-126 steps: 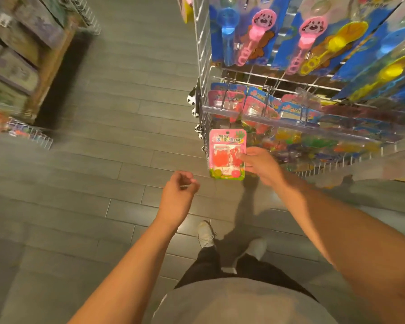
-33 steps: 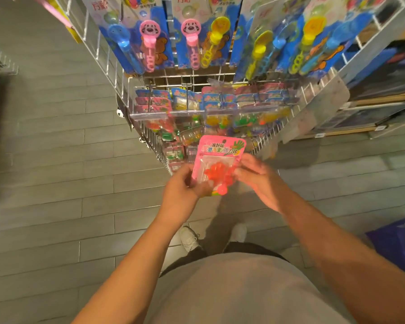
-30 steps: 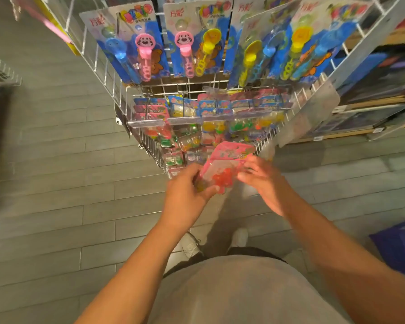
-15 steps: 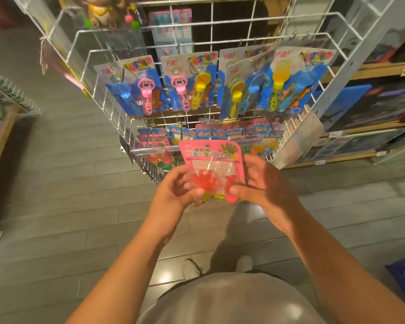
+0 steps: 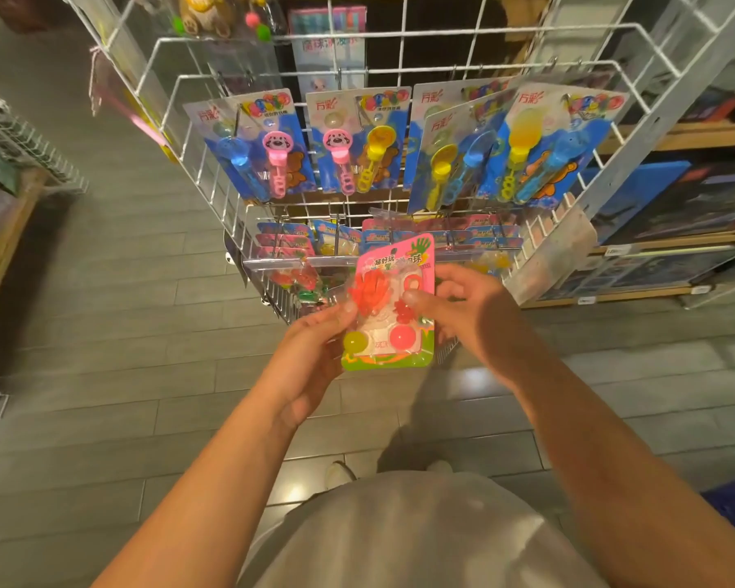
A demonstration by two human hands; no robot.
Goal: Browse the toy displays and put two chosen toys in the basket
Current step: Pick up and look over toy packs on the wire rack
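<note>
Grey plank flooring (image 5: pixel 115 333) surrounds a white wire display rack (image 5: pixel 399 74) hung with carded toys. Before it, left hand (image 5: pixel 310 354) and right hand (image 5: pixel 463 307) each pinch a pink blister-carded toy pack (image 5: pixel 393 316), upright, showing orange hand shapes, one yellow ball and one pink ball.

I hold a pink blister card (image 5: pixel 393 307) upright between both hands, its printed face toward me. My left hand (image 5: pixel 310 354) pinches its left edge, thumb on the clear plastic; my right hand (image 5: pixel 463 307) grips the right edge, thumb on the front. Under the plastic sit an orange sticky hand at upper left, a yellow ball at lower left and a pink ball at lower right. A green strip borders the near bottom edge.
</note>
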